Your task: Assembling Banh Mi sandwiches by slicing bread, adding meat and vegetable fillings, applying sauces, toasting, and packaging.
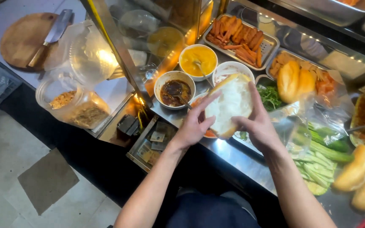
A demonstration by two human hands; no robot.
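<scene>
A split bread roll (230, 103) with its white crumb facing up is held open between both hands above the steel counter (233, 156). My left hand (194, 124) grips its left edge, thumb on the crumb. My right hand (258, 122) clasps its right side, fingers curled over the crust. Just behind the roll stand a white bowl of dark sauce (174, 88) with a spoon, a bowl of yellow sauce (198, 60) with a spoon, and a third white bowl (232, 68).
A tray of sausages (241, 39) and a tray with two rolls (294, 78) sit at the back. Bagged cucumber strips (322, 152) and more rolls (362, 175) lie right. A plastic jar (70, 101), a cutting board with cleaver (30, 38) and a glass frame post (115, 50) stand left.
</scene>
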